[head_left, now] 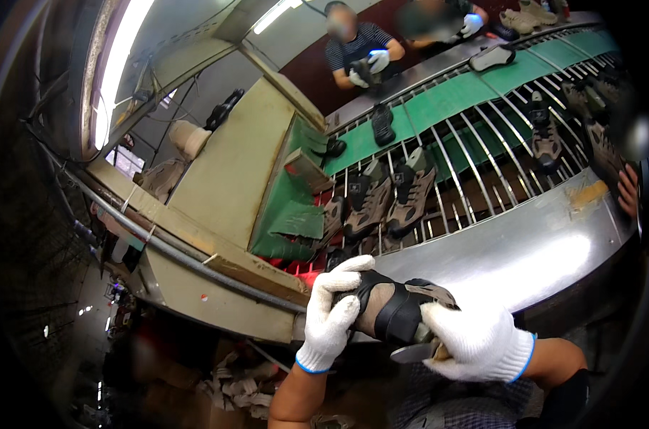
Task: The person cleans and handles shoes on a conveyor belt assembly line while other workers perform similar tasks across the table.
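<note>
A brown and black shoe (381,309) is held in front of me, over the near edge of the metal ledge. My left hand (326,311), in a white knit glove with a blue cuff, is closed around one end of it. In a matching glove, my right hand (482,342) grips the other end, where a greenish piece like a shoe last shows by the fingers. Below that hand a flat grey piece (411,353) with a rounded tip sticks out. I cannot tell whether it is a tool or part of the shoe.
A shiny metal ledge (496,250) borders a conveyor of metal rods (474,168) with green sheets (431,118). Several similar shoes (371,200) stand on it. A beige machine housing (231,150) rises at left. Two people work across the line; another person's hand (628,189) shows at right.
</note>
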`<move>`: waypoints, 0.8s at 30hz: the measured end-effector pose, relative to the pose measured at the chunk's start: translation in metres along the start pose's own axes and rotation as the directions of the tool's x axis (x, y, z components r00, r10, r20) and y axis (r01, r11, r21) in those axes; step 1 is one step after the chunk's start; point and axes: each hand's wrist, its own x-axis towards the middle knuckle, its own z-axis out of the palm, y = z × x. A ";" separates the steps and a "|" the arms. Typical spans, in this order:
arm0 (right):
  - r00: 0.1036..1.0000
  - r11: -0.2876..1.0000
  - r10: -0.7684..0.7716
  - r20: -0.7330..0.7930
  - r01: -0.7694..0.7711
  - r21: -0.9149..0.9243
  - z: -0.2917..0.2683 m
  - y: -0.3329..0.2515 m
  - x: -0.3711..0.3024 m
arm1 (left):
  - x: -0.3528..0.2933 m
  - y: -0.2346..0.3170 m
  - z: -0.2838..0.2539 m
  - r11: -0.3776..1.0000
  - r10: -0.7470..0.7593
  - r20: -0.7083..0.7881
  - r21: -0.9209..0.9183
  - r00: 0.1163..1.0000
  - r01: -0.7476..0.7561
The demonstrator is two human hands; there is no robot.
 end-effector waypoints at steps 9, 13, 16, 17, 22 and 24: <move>0.970 0.957 -0.244 0.026 0.245 -0.157 0.042 -0.019 -0.024 | -0.015 0.055 0.001 0.897 -0.350 -0.007 0.286 0.937 0.337; 0.967 0.952 -0.254 0.035 0.256 -0.168 0.060 -0.024 -0.031 | -0.017 0.060 -0.002 0.820 -0.418 0.006 0.432 0.908 0.375; 0.971 0.963 -0.237 0.016 0.237 -0.132 0.081 -0.030 -0.047 | -0.032 0.052 0.004 0.822 -0.250 -0.047 0.517 0.967 0.238; 0.965 0.960 -0.259 0.049 0.263 -0.093 0.082 -0.029 -0.052 | -0.060 0.033 0.003 0.852 -0.120 -0.128 0.495 0.985 0.168; 0.987 0.993 0.016 0.159 0.003 -0.119 0.130 0.000 -0.070 | -0.103 -0.063 0.002 0.922 0.108 -0.435 0.380 0.894 0.073; 0.952 0.975 0.219 0.214 -0.210 -0.067 0.146 0.034 -0.075 | -0.103 -0.121 -0.004 0.777 0.131 -0.302 0.622 0.944 0.091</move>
